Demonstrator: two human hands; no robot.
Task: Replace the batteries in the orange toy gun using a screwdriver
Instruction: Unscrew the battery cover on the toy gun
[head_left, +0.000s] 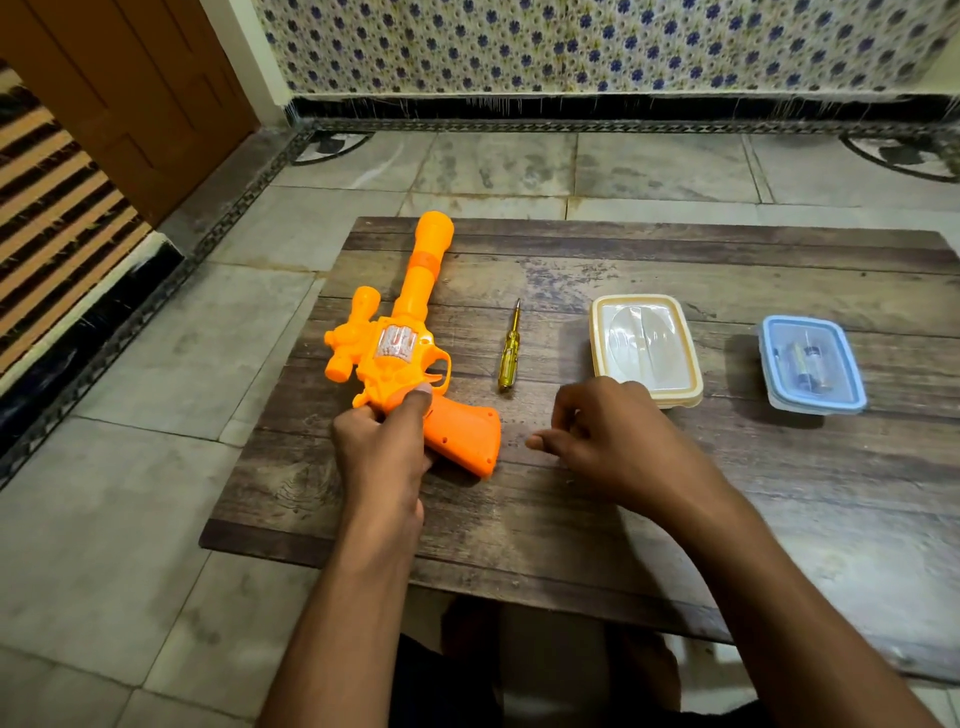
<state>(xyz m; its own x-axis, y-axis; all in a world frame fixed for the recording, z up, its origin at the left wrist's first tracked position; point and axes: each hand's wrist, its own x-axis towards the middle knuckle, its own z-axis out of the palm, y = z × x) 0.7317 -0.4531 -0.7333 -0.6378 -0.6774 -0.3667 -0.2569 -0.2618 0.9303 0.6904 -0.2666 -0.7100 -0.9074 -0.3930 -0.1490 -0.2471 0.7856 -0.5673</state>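
The task looks barely begun: the left hand grips the orange toy gun near the desk's left edge, the screwdriver lies untouched beside it, and the right hand hovers loosely curled, holding nothing.

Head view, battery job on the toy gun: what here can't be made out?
- Gun: the left hand covers the top of its grip; no battery cover can be made out.
- Blue box: contents blurred through the lid, number unclear.
- Cream box: glare on the lid hides the inside.
- Screwdriver: tip type too small.
- Right hand: curled fingers hide the palm.
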